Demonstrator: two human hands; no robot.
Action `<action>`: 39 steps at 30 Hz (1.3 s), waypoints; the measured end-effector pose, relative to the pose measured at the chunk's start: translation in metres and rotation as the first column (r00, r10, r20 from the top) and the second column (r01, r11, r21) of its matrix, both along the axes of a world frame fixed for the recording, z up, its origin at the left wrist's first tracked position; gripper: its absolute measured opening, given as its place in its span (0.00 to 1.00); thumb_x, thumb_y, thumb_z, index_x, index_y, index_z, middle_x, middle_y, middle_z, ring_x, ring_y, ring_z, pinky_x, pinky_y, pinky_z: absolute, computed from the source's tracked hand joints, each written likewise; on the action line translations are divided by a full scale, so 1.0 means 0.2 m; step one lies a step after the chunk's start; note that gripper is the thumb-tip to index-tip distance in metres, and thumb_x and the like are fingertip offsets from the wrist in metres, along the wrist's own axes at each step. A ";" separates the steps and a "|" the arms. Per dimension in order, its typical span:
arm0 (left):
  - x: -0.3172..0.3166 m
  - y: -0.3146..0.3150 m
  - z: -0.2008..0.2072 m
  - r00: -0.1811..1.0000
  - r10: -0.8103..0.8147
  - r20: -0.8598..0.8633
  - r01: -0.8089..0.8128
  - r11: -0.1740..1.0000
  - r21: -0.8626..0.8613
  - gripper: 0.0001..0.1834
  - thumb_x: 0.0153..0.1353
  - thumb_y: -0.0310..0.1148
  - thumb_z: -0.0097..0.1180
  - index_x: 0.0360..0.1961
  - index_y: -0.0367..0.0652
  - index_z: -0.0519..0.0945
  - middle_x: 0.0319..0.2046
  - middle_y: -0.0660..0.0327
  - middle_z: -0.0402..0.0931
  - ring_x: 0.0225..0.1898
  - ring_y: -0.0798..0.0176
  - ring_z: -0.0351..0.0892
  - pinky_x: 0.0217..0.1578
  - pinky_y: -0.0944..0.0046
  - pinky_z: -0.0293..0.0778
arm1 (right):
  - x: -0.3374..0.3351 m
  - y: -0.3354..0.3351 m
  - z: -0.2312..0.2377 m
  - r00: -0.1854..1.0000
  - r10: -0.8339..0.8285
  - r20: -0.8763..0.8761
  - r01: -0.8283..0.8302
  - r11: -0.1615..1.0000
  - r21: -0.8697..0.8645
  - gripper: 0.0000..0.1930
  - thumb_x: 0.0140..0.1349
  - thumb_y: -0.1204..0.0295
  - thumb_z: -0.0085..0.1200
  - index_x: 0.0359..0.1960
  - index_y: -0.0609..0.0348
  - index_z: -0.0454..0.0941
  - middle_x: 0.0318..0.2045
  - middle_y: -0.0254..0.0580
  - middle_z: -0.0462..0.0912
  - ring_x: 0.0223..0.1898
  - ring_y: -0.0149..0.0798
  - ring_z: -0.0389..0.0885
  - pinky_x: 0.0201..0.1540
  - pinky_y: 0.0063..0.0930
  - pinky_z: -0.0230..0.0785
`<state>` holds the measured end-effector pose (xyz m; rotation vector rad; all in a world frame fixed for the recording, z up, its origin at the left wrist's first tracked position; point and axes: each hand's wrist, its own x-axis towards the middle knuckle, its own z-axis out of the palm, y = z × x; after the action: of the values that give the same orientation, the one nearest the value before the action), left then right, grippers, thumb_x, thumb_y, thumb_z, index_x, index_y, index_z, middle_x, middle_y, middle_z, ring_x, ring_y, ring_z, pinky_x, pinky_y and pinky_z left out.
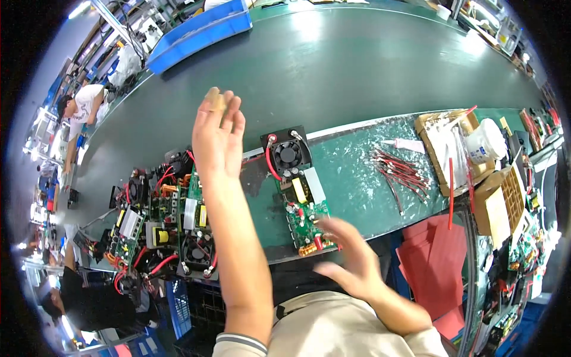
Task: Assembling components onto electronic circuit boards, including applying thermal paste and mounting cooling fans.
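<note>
My left hand (219, 137) is raised at the conveyor's near edge, palm showing, fingers loosely bent and slightly apart. A yellowish patch (218, 102) shows at its fingers; I cannot tell what it is. My right hand (355, 262), a little blurred, hovers by the near end of a green circuit board (303, 219), thumb and fingers apart and holding nothing. That board carries yellow-wrapped parts, a pale metal heat sink (314, 185) and copper coils. Joined at its far end is a black cooling fan (288, 154) on a dark panel, with a thick red wire.
Several similar boards (157, 214) crowd the bench at left. Right of the fan lie red-black wires (399, 172), a white tube (409, 145), a cardboard box (441, 184) and a white tub (485, 141). A blue bin (202, 34) sits on the far belt. Other people work at left.
</note>
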<state>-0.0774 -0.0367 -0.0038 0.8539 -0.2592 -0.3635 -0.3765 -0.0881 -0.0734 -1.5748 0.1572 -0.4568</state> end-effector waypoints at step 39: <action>-0.10 0.17 -0.57 0.940 -0.280 0.196 0.104 0.780 0.617 0.25 0.57 0.16 0.61 0.58 0.34 0.73 0.51 0.56 0.78 0.52 0.64 0.78 0.57 0.62 0.72 | 0.93 -0.67 -0.22 0.911 0.345 -0.227 -0.281 0.921 0.271 0.32 0.54 0.84 0.65 0.62 0.64 0.68 0.52 0.38 0.79 0.51 0.31 0.78 0.55 0.30 0.71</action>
<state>-0.0967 -0.0032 -0.1170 1.5241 -0.5142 -0.5341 -0.1907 -0.2230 -0.1183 -1.3915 0.1553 0.0351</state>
